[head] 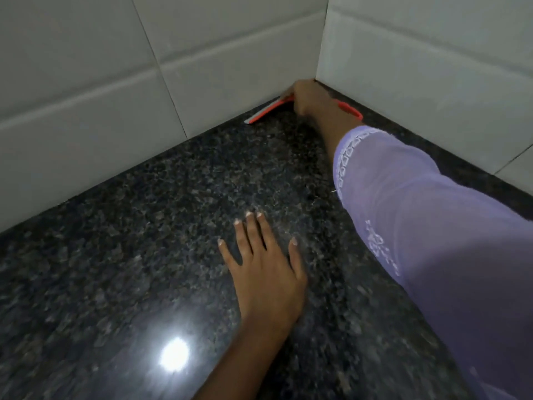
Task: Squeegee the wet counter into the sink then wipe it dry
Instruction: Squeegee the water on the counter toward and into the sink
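Right hand (pixel 307 99) clenched around red squeegee (pixel 269 111), jammed into the far corner where the two tiled walls (pixel 86 82) meet. Blade edge lies on the dark granite counter (pixel 144 226), along the wall base. Left hand (pixel 266 269) flat on the counter nearer the camera, fingers spread, grasping nothing. Lavender sleeve (pixel 418 212) covers the right forearm.

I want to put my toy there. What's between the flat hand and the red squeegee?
Only bare granite counter between left hand and squeegee, per the head view.
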